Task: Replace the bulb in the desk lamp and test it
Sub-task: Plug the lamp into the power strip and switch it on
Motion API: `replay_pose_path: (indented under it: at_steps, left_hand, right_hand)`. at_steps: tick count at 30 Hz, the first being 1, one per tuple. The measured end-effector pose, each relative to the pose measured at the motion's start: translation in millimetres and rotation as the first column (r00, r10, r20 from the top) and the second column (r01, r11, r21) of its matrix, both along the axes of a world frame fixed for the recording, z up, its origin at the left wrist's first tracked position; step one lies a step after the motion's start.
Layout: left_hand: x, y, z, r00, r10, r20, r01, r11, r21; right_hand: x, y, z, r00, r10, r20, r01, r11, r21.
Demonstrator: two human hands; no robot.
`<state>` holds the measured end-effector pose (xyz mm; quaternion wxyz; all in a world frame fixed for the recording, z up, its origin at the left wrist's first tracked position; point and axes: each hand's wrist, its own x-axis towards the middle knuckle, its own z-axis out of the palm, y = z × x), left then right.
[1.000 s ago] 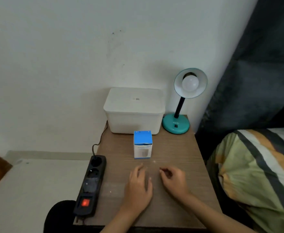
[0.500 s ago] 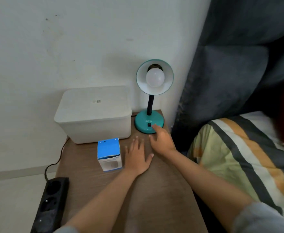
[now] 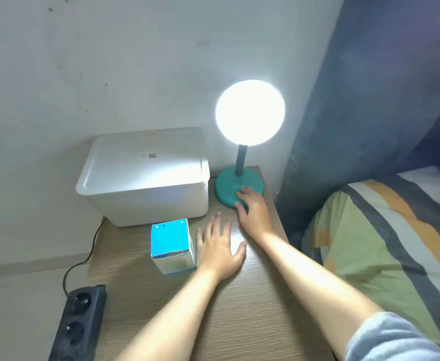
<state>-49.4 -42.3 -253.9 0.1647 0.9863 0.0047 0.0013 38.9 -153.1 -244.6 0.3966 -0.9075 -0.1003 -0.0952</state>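
I see the teal desk lamp with a round base and a black neck standing at the far right corner of the wooden bedside table with a pale grain. Its head is one bright white disc of light, so strong that I cannot make out the bulb or the shade inside the glare.

My right hand reaches forward to the lamp base. Its fingertips lie on the front part of the teal base, and the fingers are slightly bent but hold nothing. I cannot tell exactly which finger presses, because the fingers cover that place.

My left hand rests flat on the table, palm down, with the fingers straight and a little spread. It is just beside the small cardboard box with a blue top and white sides, which stands upright; I cannot tell if the hand touches it.

Behind the box sits a white plastic storage container with a lid, close to the wall and just left of the lamp base. The lamp light falls across its lid. A black power strip lies at the left edge of the table, with a dark cable running up from it behind the table. On the right is a striped blanket in green, orange and grey, and a dark blue curtain hangs above it.
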Motion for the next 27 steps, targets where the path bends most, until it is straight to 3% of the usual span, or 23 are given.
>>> replay_pose_path:
  at_steps: [27]
  left_hand:
    - [1.0,-0.5,2.6,1.000,0.004,0.003,-0.004,1.000,-0.002]
  right_hand:
    - [-4.1,2.2,-2.7,0.996,0.002,0.091,0.006,0.996,-0.090]
